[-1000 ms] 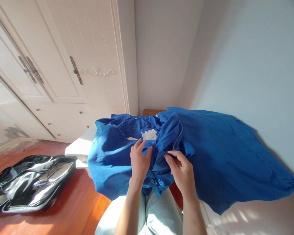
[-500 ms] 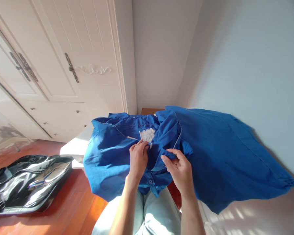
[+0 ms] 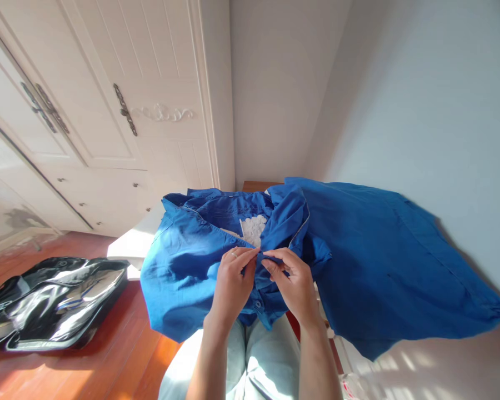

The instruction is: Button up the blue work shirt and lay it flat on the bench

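Observation:
A blue buttoned shirt [image 3: 179, 272] lies spread in front of me, one wide part reaching far to the right. My left hand [image 3: 235, 275], with a ring on a finger, pinches the edge of its left front panel. Close beside it, my right hand [image 3: 289, 278] pinches the edge of the other panel, so the two edges meet between my fingertips. Whether a button is between them is hidden. Below my hands a fastened-looking button [image 3: 257, 304] shows on the cloth. A white lacy patch [image 3: 253, 229] is visible inside the open neck.
A white wardrobe [image 3: 162, 66] with dark metal handles stands at the left and back. On the red wooden floor [image 3: 129, 333] lies an open black suitcase [image 3: 66, 328]. A pale wall [image 3: 433, 111] rises on the right. My legs [image 3: 270, 355] are under the shirt's front edge.
My two hands have come together at the shirt opening. The left front edge is lifted and drawn toward the right one. The view has shifted slightly.

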### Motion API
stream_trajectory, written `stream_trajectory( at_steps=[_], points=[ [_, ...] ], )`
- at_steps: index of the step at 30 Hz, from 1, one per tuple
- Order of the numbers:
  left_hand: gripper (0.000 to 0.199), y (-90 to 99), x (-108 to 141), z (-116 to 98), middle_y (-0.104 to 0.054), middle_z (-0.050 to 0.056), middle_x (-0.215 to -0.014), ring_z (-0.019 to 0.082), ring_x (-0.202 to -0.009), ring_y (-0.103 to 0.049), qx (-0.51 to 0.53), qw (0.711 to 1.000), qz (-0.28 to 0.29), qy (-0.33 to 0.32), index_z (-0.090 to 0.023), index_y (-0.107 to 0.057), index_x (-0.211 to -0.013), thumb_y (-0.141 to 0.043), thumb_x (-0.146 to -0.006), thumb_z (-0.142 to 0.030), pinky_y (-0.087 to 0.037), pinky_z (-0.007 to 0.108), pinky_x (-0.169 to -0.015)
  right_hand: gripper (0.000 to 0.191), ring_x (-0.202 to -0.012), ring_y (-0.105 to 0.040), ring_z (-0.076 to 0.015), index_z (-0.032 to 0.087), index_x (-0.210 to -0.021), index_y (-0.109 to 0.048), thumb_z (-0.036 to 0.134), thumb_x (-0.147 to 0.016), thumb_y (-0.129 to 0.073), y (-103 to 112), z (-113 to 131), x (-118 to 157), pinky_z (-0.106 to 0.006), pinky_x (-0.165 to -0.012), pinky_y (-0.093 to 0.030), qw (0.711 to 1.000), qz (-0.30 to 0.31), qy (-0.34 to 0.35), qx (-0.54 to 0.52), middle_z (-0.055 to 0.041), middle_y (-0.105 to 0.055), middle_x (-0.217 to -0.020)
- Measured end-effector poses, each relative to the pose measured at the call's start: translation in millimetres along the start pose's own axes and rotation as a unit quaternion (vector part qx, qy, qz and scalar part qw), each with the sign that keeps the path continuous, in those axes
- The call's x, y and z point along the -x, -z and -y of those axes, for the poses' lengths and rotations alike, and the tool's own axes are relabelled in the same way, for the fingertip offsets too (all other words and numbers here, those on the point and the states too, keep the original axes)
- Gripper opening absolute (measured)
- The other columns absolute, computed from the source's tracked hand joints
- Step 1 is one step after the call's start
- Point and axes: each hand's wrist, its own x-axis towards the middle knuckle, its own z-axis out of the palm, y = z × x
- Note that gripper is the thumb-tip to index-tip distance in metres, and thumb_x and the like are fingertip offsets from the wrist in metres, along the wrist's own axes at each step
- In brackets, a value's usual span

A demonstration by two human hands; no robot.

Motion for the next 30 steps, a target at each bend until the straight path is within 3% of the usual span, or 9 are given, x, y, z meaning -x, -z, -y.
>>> stream_trajectory(
  at_steps=[4, 7, 11, 14, 23, 27, 30],
  points=[
    [0.023, 0.4, 6.0, -2.0, -0.075, 0.007, -0.102, 0.02, -0.1, -0.067, -0.023, 0.998, -0.023, -0.046, -0.02, -0.071, -0.104, -0.051, -0.095, -0.011, -0.052, 0.038, -0.093, 0.015, -0.083, -0.068, -0.0166, 0.023, -0.101, -0.07, 0.033, -0.091, -0.066, -2.5, -3.3, 0.4, -0.026, -0.068, -0.058, 1.0, -0.031, -0.005, -0.001, -0.0044, -0.068, -0.096],
    [0.024, -1.6, 9.1, -6.0, -0.074, 0.008, -0.102, 0.021, -0.097, -0.066, -0.053, 0.996, -0.038, -0.054, -0.02, -0.071, -0.105, -0.051, -0.095, -0.012, -0.052, 0.04, -0.091, 0.017, -0.088, -0.067, -0.0172, 0.024, -0.106, -0.071, 0.031, -0.092, -0.064, -4.2, -2.8, 0.5, -0.026, -0.069, -0.057, 1.0, -0.023, 0.006, 0.0, -0.0053, -0.068, -0.1],
    [0.023, -2.6, 12.8, -16.3, -0.072, 0.007, -0.093, 0.019, -0.086, -0.066, -0.022, 0.998, -0.059, 0.017, -0.021, -0.074, -0.101, -0.053, -0.095, -0.014, -0.055, 0.032, -0.075, 0.015, -0.09, -0.066, -0.0173, 0.025, -0.105, -0.072, 0.029, -0.094, -0.062, -8.0, -0.4, 2.9, -0.025, -0.069, -0.056, 1.0, -0.017, 0.01, -0.012, -0.0054, -0.068, -0.1],
    [0.024, -1.0, 14.9, -21.7, -0.074, 0.007, -0.097, 0.018, -0.089, -0.069, 0.048, 0.995, -0.063, 0.066, -0.021, -0.073, -0.105, -0.054, -0.094, -0.014, -0.056, 0.03, -0.078, 0.016, -0.089, -0.067, -0.0174, 0.025, -0.106, -0.072, 0.029, -0.093, -0.063, -11.3, 0.8, 5.2, -0.026, -0.069, -0.057, 0.999, -0.021, 0.008, -0.027, -0.0057, -0.067, -0.1],
    [0.028, 11.2, 15.8, -23.2, -0.072, 0.01, -0.107, 0.021, -0.099, -0.067, 0.139, 0.987, -0.015, 0.083, -0.021, -0.071, -0.113, -0.049, -0.096, -0.019, -0.055, 0.034, -0.087, 0.02, -0.098, -0.065, -0.0199, 0.023, -0.111, -0.068, 0.031, -0.095, -0.059, -21.2, 4.9, 6.4, -0.03, -0.077, -0.058, 0.999, -0.028, 0.039, 0.003, -0.0086, -0.065, -0.105],
    [0.025, 16.5, 15.6, -25.1, -0.069, 0.011, -0.114, 0.022, -0.104, -0.065, 0.17, 0.981, 0.018, 0.087, -0.02, -0.07, -0.113, -0.058, -0.092, -0.023, -0.054, 0.034, -0.09, 0.02, -0.1, -0.066, -0.0207, 0.023, -0.11, -0.068, 0.031, -0.095, -0.058, -25.5, 4.9, 6.5, -0.031, -0.079, -0.059, 0.999, -0.045, 0.027, 0.007, -0.009, -0.065, -0.107],
    [0.021, 15.2, 16.8, -21.5, -0.071, 0.009, -0.108, 0.021, -0.099, -0.066, 0.177, 0.977, 0.025, 0.112, -0.021, -0.072, -0.109, -0.063, -0.09, -0.025, -0.054, 0.032, -0.087, 0.019, -0.099, -0.067, -0.02, 0.023, -0.108, -0.07, 0.029, -0.095, -0.057, -26.8, 1.0, 7.0, -0.032, -0.081, -0.06, 0.998, -0.045, 0.02, -0.028, -0.0084, -0.066, -0.106]
  ],
)
